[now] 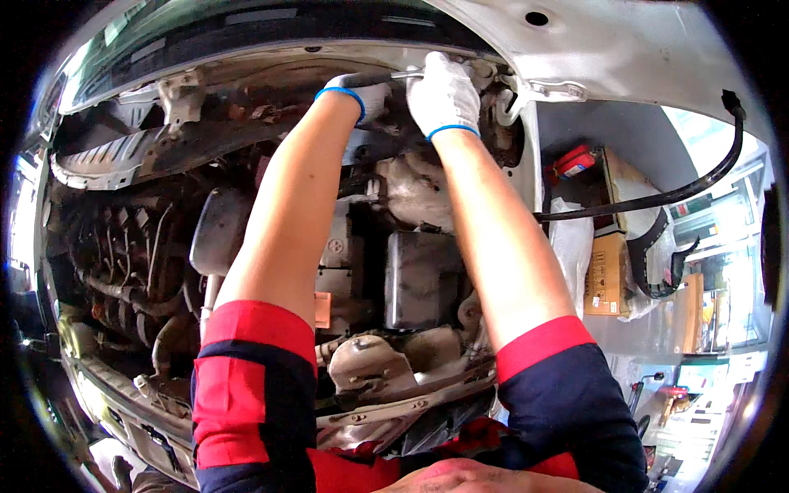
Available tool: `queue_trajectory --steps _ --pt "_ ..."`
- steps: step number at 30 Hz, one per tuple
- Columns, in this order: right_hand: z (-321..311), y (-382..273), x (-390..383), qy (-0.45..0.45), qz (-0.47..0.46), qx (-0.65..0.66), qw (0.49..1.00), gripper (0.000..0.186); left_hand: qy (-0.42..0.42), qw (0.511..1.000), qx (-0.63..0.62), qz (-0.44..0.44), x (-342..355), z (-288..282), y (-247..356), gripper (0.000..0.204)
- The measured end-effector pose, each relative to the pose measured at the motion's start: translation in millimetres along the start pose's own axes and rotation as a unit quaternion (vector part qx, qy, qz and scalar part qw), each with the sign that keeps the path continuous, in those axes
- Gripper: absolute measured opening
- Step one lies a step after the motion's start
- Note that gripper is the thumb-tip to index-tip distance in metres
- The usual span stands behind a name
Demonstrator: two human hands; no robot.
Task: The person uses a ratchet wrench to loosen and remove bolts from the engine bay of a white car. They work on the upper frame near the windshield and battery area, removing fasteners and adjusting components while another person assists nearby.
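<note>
My right hand, in a white glove with a blue cuff, is closed at the far right of an open engine bay. Its fingers wrap round the metal end of a dark-handled tool; the exact kind of tool is unclear. My left hand, gloved alike, reaches down beside it, and the dark handle crosses over this glove. The left fingers are hidden among the parts below, so their grip does not show. Near my right wrist is the metal hood hinge.
The raised hood hangs over the far right, with a black prop rod slanting below it. Between my forearms lies a black box. The engine fills the left. Outside, a cardboard box stands on the right.
</note>
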State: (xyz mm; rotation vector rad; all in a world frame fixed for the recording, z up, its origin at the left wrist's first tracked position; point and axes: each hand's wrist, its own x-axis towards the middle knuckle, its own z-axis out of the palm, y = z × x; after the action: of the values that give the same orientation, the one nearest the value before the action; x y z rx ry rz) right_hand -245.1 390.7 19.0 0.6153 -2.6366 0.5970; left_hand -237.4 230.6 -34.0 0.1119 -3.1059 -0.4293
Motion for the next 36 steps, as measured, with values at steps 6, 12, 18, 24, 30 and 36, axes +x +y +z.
queue_trajectory --steps 6,12,18,24,30,36 --pt "1 8 1 0.002 0.007 -0.027 1.000 0.037 -0.007 0.990 0.127 -0.067 36 9 22 0.039" --pt "1 14 3 -0.010 0.028 -0.038 0.999 0.038 0.011 0.984 0.154 -0.092 33 10 24 0.040" --pt "-9 10 0 -0.010 0.032 -0.030 0.999 0.040 0.039 0.970 -0.226 -0.083 -4 -9 10 0.043" --pt "-9 6 -4 -0.020 0.036 -0.026 0.999 0.033 0.143 0.629 -0.728 -0.231 -52 -22 -13 0.018" --pt "-12 4 -3 -0.022 0.000 -0.057 0.998 0.047 0.189 0.478 -0.845 -0.147 -106 -39 -25 0.012" --pt "-28 -32 14 -0.225 -0.089 -0.195 0.950 0.049 0.168 0.633 -0.744 -0.129 -189 -51 -40 0.023"
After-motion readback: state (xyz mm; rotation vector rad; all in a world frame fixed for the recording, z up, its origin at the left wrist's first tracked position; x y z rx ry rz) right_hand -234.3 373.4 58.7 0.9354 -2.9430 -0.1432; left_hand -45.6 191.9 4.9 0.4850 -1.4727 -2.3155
